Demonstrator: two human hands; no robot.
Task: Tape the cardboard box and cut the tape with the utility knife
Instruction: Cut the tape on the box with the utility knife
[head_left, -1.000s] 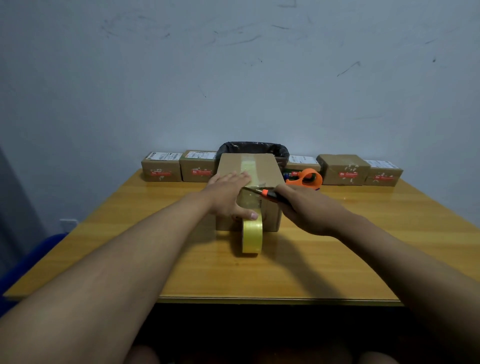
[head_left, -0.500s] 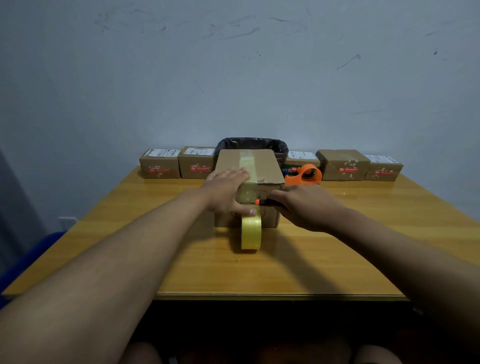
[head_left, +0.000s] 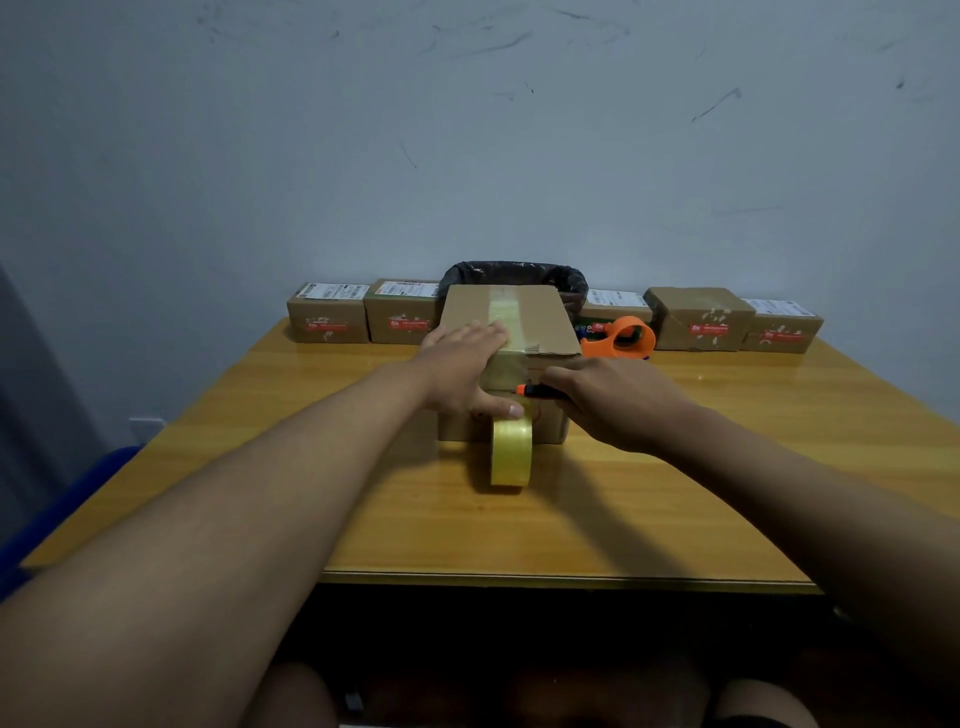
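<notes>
A brown cardboard box (head_left: 545, 325) stands mid-table with a strip of clear yellowish tape (head_left: 503, 312) along its top and down its near face. The tape roll (head_left: 511, 451) stands on edge on the table against the box front, still joined to the strip. My left hand (head_left: 462, 364) lies flat on the box's near left corner, thumb pressing the front face just above the roll. My right hand (head_left: 618, 400) grips an orange-and-black utility knife (head_left: 535, 391), its tip at the tape on the front face, right above the roll.
Several small labelled cardboard boxes (head_left: 327, 317) line the back of the yellow wooden table (head_left: 727, 493). A black-lined bin (head_left: 514, 273) stands behind the box. An orange tape dispenser (head_left: 623, 340) lies to its right. The table's near edge is close to me.
The knife came down from the box's top front edge to the front face just above the roll. My left hand stayed pressed on the box.
</notes>
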